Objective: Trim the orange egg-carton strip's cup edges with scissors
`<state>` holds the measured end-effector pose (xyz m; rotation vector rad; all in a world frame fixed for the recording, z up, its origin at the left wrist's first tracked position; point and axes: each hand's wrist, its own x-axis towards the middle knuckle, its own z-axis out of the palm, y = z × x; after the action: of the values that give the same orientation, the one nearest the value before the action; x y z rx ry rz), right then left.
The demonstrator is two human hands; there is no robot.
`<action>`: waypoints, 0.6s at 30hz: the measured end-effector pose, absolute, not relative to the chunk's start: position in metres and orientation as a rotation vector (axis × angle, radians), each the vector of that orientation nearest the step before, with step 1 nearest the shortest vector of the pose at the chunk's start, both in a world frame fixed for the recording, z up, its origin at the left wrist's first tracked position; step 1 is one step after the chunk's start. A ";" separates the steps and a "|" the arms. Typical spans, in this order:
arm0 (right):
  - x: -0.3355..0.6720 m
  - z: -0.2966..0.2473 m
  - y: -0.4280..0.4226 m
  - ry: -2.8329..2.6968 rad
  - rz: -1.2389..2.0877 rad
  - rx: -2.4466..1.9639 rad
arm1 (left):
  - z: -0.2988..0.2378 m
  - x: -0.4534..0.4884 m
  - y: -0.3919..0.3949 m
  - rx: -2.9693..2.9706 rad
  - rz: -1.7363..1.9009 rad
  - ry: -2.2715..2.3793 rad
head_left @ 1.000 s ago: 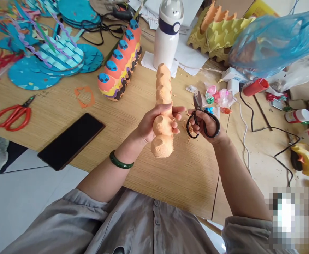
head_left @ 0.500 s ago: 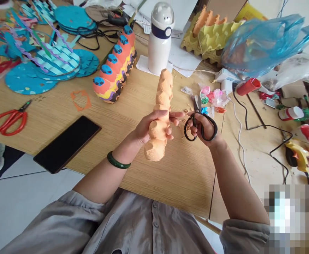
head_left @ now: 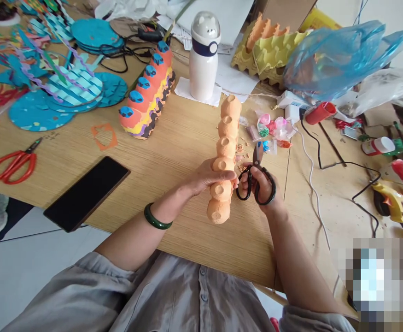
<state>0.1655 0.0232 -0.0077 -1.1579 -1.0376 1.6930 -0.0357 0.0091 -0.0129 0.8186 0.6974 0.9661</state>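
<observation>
My left hand [head_left: 206, 177] is closed around the middle of an orange egg-carton strip [head_left: 224, 154], a row of bumpy cups held above the wooden table [head_left: 173, 152]. The cup tops with small holes face me. My right hand [head_left: 261, 186] grips black-handled scissors [head_left: 254, 177], fingers through the loops, blades pointing up and away just right of the strip. Orange scraps lie on the table under my hands.
A painted caterpillar egg-carton [head_left: 146, 99] lies at centre left, a white bottle [head_left: 203, 57] behind it. A black phone [head_left: 87, 192] and red scissors [head_left: 11, 163] rest near the front left edge. Blue paper cutouts [head_left: 66, 87], a blue plastic bag [head_left: 335, 57], cables and glue-gun clutter fill the right.
My left hand has turned the orange strip so its holed cup tops now face me, and shifted it right. The scissors have come closer to the strip.
</observation>
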 end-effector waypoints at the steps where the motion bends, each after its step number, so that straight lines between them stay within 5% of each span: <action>1: 0.163 -0.010 0.014 -1.023 1.701 -1.160 | -0.013 -0.034 0.009 0.815 1.004 0.732; 18: 0.149 -0.011 -0.028 -1.190 1.480 -1.181 | -0.013 -0.013 -0.001 0.995 1.299 0.970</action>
<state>0.1487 -0.0278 -0.0113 -1.1815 -1.1904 1.4800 -0.0125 -0.0010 -0.0130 0.9955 0.9701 1.2990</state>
